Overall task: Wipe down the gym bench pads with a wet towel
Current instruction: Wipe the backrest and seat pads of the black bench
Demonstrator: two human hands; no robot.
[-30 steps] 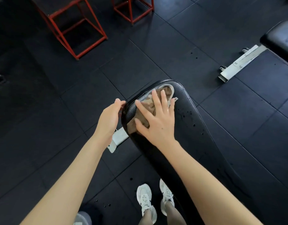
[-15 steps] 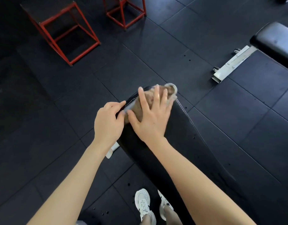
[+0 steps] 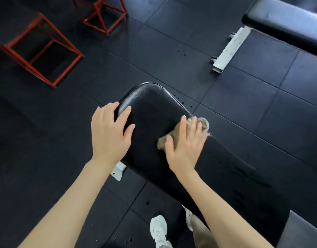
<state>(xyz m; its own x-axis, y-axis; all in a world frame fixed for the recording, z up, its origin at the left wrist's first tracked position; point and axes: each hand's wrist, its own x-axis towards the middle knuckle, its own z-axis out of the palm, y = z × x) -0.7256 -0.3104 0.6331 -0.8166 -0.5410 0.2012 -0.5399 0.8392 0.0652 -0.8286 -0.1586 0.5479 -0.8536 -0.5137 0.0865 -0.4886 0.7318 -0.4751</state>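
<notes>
The black padded gym bench (image 3: 150, 108) runs from the picture's middle down to the lower right. A brown towel (image 3: 173, 138) with a pale edge lies on the pad's right side. My right hand (image 3: 186, 145) presses flat on the towel with straight, spread fingers and covers most of it. My left hand (image 3: 109, 133) rests on the pad's left edge near the rounded end, fingers spread over the rim.
Two red metal frame boxes (image 3: 37, 51) stand on the black rubber floor at the upper left. A second black bench (image 3: 283, 18) with a white steel foot (image 3: 229, 51) is at the upper right. My white shoes (image 3: 159, 230) show below.
My right hand has slid the towel from the pad's far end back and over to its right side. My left hand shifted onto the pad's left edge.
</notes>
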